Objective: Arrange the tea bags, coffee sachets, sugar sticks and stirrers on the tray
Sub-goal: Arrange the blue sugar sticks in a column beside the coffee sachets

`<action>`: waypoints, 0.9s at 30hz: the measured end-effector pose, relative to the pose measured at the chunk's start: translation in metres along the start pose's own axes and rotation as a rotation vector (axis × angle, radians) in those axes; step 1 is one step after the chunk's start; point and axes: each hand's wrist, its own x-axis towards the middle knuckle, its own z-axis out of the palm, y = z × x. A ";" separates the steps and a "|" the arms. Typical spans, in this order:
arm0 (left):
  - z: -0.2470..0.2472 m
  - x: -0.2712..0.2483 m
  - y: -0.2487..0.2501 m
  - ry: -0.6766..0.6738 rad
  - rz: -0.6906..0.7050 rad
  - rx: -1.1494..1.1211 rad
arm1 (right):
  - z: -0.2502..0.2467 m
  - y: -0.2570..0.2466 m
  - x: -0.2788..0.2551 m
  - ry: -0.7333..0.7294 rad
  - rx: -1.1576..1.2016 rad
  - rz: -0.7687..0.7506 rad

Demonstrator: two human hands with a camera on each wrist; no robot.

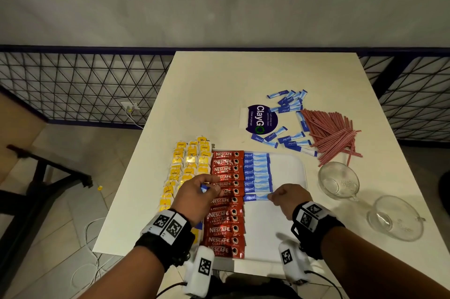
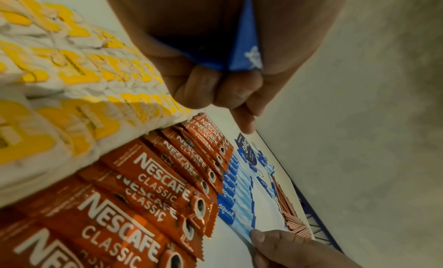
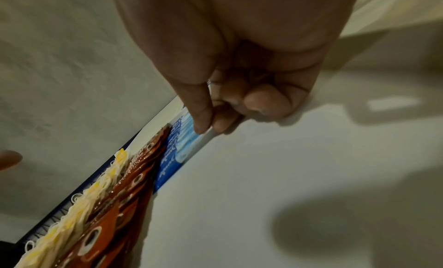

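Loose stirrers (image 1: 333, 135), 2 glass bowls (image 1: 339, 180) beside tray (image 1: 289, 172).

Both arms reach forward side by side, each with a black band and a marked block at the wrist. The left hand (image 1: 197, 191) is curled, knuckles up, and holds blue sugar sticks (image 2: 246, 44) in its fist. The right hand (image 1: 288, 197) pinches one sugar stick (image 1: 255, 197) by its end.

The scene is dimly lit from overhead. Soft shadows are cast on the desk (image 3: 311, 177). Both wrist views are blurred and warped at the edges.
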 end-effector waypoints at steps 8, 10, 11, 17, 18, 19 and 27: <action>-0.005 -0.003 0.003 0.009 -0.020 -0.018 | -0.002 -0.013 -0.002 0.003 -0.169 0.023; -0.006 -0.003 0.002 0.003 -0.028 -0.023 | -0.003 -0.015 -0.003 0.002 -0.198 0.021; -0.006 -0.003 0.003 0.002 -0.029 -0.018 | -0.003 -0.016 -0.004 0.003 -0.211 0.019; -0.007 -0.006 0.008 0.005 -0.040 -0.034 | -0.004 -0.019 -0.007 0.011 -0.237 0.013; -0.007 -0.006 0.009 0.005 -0.037 -0.039 | -0.004 -0.019 -0.006 0.014 -0.243 0.005; -0.007 -0.007 0.011 0.003 -0.032 -0.042 | -0.005 -0.019 -0.007 0.015 -0.249 0.002; -0.005 -0.005 0.011 -0.007 -0.006 -0.031 | -0.013 -0.025 -0.019 0.058 -0.246 -0.062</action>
